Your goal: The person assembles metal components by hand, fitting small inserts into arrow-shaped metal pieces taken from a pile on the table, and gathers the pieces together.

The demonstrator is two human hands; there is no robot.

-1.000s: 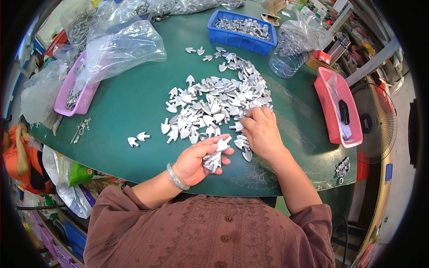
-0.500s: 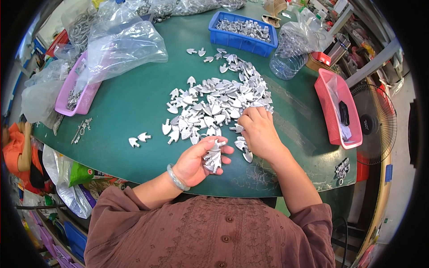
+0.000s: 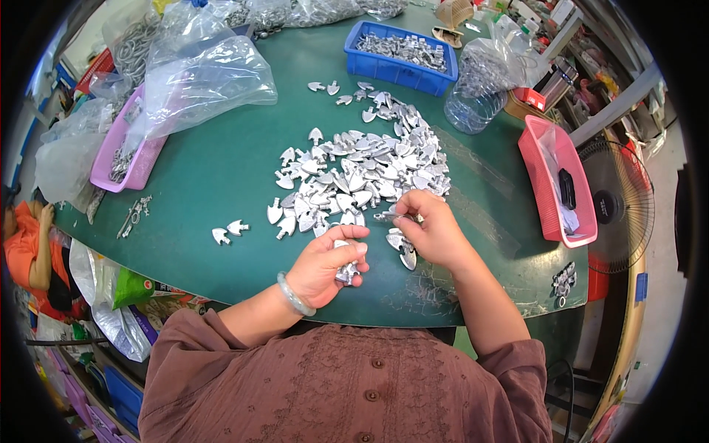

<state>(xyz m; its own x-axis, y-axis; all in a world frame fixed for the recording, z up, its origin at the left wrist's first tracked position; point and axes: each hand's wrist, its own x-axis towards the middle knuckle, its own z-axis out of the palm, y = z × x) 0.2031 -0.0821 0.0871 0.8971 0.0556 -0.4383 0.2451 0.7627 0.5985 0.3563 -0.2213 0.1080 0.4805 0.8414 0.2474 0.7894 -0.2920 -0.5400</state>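
A pile of silver, arrowhead-shaped metal pieces (image 3: 362, 170) lies on the green table, each with a short notched stem. My left hand (image 3: 319, 269), a bangle at its wrist, is closed around several of these pieces (image 3: 346, 275), which the thumb and fingers partly cover. Just beyond the pile's near edge, my right hand (image 3: 437, 230) pinches one metal piece (image 3: 385, 216) between thumb and fingertips, its stem pointing left. Beneath that hand a few more pieces (image 3: 402, 252) lie on the table.
A blue bin (image 3: 402, 70) of small metal parts stands at the back. A pink basket (image 3: 550, 184) is at the right by a fan (image 3: 613, 203); a purple basket (image 3: 140, 159) and plastic bags (image 3: 210, 85) are at the left. Another person's orange sleeve (image 3: 26, 247) shows far left.
My right hand has drawn back from the pile's edge and now pinches one metal piece. My left thumb and fingers have curled further over the pieces in the palm.
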